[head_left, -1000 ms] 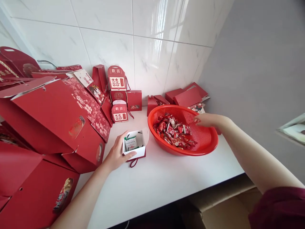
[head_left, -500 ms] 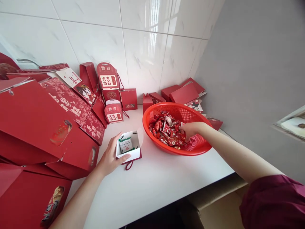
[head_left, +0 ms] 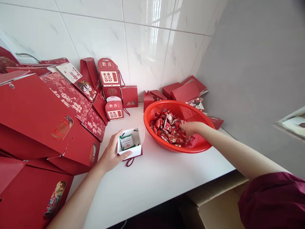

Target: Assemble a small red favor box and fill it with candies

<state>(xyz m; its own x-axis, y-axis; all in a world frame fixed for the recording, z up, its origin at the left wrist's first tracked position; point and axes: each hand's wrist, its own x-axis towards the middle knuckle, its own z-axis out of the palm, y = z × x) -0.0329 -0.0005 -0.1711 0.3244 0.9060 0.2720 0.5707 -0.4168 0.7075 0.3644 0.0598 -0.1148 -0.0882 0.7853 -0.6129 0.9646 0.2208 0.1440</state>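
My left hand [head_left: 114, 151] grips a small open gift box [head_left: 133, 150], white inside, with a dark red cord loop at its front. Inside the box lies a white and green packet [head_left: 127, 142]. My right hand [head_left: 189, 129] reaches into a red plastic colander [head_left: 152, 140], its fingers down among red-wrapped candies [head_left: 170, 127]. The fingertips are partly hidden by the wrappers, so what they hold, if anything, does not show clearly.
Red gift boxes [head_left: 35, 111] are heaped along the left. Two small red boxes with cords [head_left: 115, 109] stand by the tiled wall. More red boxes [head_left: 184, 92] lie behind the colander. A cardboard box [head_left: 219, 203] sits below the table's front edge.
The view has shifted slightly. My right hand stays in the colander, its fingers a little deeper among the candies. My left hand still holds the box in the same place.
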